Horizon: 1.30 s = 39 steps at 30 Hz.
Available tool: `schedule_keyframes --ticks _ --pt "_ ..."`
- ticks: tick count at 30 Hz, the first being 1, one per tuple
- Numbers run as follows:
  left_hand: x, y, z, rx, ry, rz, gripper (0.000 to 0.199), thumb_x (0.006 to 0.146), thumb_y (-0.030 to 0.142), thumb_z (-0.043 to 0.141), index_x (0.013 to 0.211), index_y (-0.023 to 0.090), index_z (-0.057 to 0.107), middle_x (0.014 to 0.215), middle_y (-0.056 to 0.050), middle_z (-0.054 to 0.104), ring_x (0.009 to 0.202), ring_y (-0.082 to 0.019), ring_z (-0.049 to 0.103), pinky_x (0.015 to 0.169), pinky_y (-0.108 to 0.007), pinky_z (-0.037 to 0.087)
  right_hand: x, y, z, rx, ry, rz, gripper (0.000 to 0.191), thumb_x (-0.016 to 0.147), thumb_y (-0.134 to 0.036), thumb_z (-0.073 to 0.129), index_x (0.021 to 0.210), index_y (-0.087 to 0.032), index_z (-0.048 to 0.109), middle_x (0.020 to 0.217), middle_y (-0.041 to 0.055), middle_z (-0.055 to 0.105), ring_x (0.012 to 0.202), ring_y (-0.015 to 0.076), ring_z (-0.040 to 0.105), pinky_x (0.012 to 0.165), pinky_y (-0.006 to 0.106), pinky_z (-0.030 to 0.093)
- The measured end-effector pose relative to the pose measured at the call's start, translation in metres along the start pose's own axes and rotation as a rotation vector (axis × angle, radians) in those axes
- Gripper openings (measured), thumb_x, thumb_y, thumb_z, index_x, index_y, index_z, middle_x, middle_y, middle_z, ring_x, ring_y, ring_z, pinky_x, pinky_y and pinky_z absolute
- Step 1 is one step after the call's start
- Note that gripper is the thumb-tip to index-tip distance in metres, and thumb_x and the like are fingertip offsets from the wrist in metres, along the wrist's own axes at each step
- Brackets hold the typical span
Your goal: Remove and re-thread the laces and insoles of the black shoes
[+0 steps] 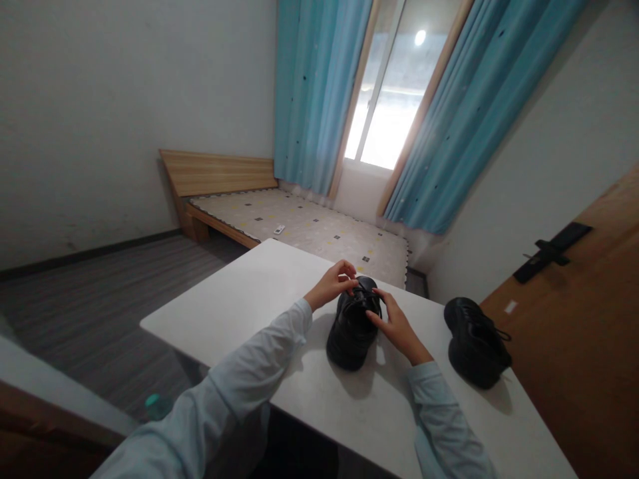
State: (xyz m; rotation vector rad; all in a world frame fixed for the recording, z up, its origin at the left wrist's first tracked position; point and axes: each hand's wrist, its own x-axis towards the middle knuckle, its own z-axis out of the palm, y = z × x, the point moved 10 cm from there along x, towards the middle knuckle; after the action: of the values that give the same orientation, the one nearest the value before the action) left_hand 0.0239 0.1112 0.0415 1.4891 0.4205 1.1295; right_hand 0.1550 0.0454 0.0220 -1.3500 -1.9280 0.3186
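A black lace-up shoe [352, 332] stands on the white table, its toe pointing away from me. At the left side of its laces is my left hand [335, 283], fingers curled and the fingertips pinched together at a lace. My right hand [392, 322] rests against the shoe's right side, thumb near the opening and index finger by the laces, with a gap between them. Another black shoe [476, 342] with loose laces sits on the table to the right.
The white table [224, 313] spans the foreground. Beyond it is a bed [319, 229] with a white remote [279, 229]. Blue curtains [319, 86] frame the window. A wooden door [589, 319] stands at the right. A green-capped bottle [156, 404] is at lower left.
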Motion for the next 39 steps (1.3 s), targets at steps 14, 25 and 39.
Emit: schedule_keyframes --ticks 14,25,39 --pt "0.003 -0.005 -0.007 0.65 -0.107 0.067 0.024 0.066 0.026 0.073 0.086 0.016 0.064 0.081 -0.001 0.065 0.072 -0.012 0.057 0.066 -0.021 0.041 0.0 0.003 0.0 0.018 -0.006 0.02 0.057 0.078 -0.043 0.058 0.127 -0.02 0.04 0.127 0.0117 0.049 0.121 0.0269 0.046 0.104 0.046 0.035" --pt "0.005 -0.02 -0.024 0.662 -0.058 -0.046 0.015 0.073 0.023 0.066 0.085 0.016 0.062 0.079 -0.002 0.069 0.074 -0.013 0.062 0.07 -0.022 0.044 -0.001 0.01 0.001 0.055 0.003 0.054 0.065 0.076 -0.043 0.06 0.13 -0.021 0.033 0.125 0.0122 0.05 0.121 0.0273 0.046 0.104 0.048 0.032" --pt "0.006 -0.025 -0.046 0.082 0.134 -0.116 0.035 0.064 0.034 0.074 0.083 0.011 0.057 0.067 -0.001 0.062 0.061 -0.008 0.057 0.062 -0.022 0.046 -0.002 0.011 0.001 0.056 -0.009 0.058 0.064 0.076 -0.044 0.06 0.13 -0.02 0.034 0.126 0.0138 0.05 0.122 0.0277 0.045 0.105 0.049 0.031"
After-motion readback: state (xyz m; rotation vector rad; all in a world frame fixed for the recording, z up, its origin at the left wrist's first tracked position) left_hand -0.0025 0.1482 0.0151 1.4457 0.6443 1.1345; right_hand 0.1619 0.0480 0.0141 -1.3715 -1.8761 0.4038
